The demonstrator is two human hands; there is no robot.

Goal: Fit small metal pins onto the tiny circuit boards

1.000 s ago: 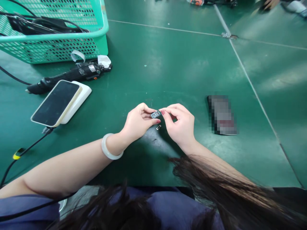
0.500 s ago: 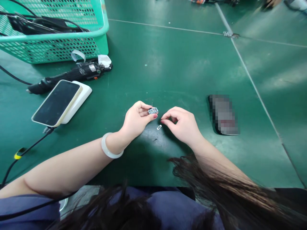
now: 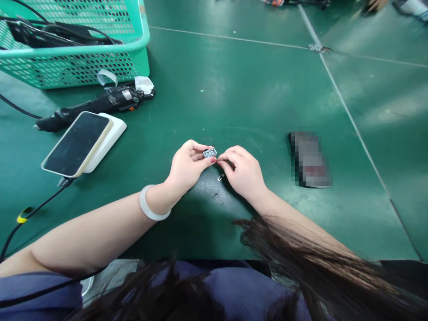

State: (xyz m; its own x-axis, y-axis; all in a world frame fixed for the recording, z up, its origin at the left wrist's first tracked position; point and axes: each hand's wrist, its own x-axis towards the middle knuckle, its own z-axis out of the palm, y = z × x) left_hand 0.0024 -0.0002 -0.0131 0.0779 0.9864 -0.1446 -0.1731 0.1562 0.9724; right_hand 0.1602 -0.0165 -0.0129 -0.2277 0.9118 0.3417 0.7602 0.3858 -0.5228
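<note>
A small grey-blue part with fine detail [image 3: 210, 153] is pinched between the thumb and fingers of my left hand [image 3: 187, 167], near the middle of the view. My right hand [image 3: 243, 173] is just to its right, thumb and forefinger pressed together close to the left thumb tip. Whatever those right fingertips hold, if anything, is too small to make out. Below the fingertips, a tiny pale rectangular frame [image 3: 220, 177] lies on the green table, beside my right hand.
A green basket [image 3: 75, 50] with black items and cables stands at the back left. In front of it lie a black power tool [image 3: 96, 103] and a phone [image 3: 76, 143] on a white block [image 3: 106, 141]. A blurred-out dark object [image 3: 310, 159] lies right.
My right hand has moved left, and its fingertips are now close against the left thumb and the small part. The left hand keeps its hold.
</note>
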